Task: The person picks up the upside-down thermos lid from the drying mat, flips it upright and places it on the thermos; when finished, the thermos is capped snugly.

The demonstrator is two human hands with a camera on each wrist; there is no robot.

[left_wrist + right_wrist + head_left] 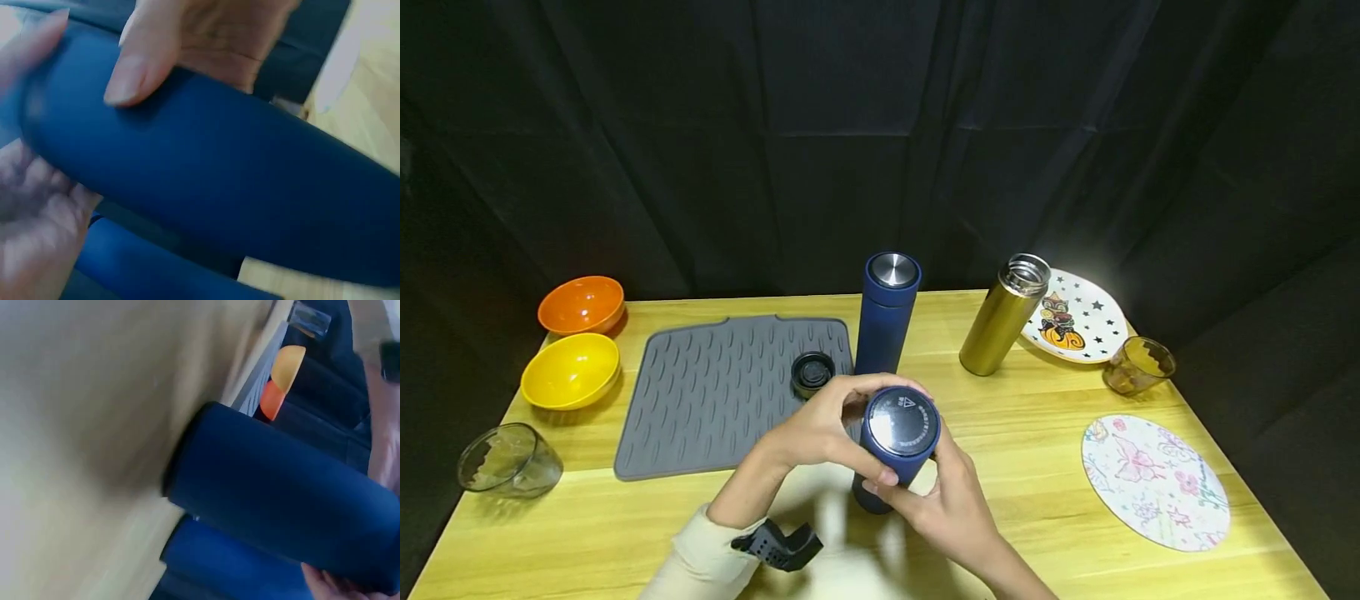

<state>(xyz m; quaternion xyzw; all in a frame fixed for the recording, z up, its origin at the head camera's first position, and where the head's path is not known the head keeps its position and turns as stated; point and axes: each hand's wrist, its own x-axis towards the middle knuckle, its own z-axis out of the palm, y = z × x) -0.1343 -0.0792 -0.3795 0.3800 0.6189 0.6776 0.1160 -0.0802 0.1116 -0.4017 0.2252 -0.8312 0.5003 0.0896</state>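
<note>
In the head view, my left hand [820, 425] and right hand [943, 504] both grip a dark blue thermos [904, 467] near its upper end. That end faces up and carries a glossy disc printed with a warning triangle and small lettering. Both thumbs lie against the near side, their tips close together. The left wrist view has the smooth blue body [219, 169] between the hands. In the right wrist view, the lower end of the thermos [275, 494] is close over the table. A second blue thermos [887, 321] with a silver-topped lid stands upright just behind.
A grey drying mat [722, 408] bears a black round cap [812, 372]. Left are an orange bowl [582, 305], a yellow bowl [571, 372] and a glass [512, 460]. Right are an uncapped gold thermos [1000, 321], a patterned plate [1093, 304], an amber glass [1138, 367] and a round mat [1157, 483].
</note>
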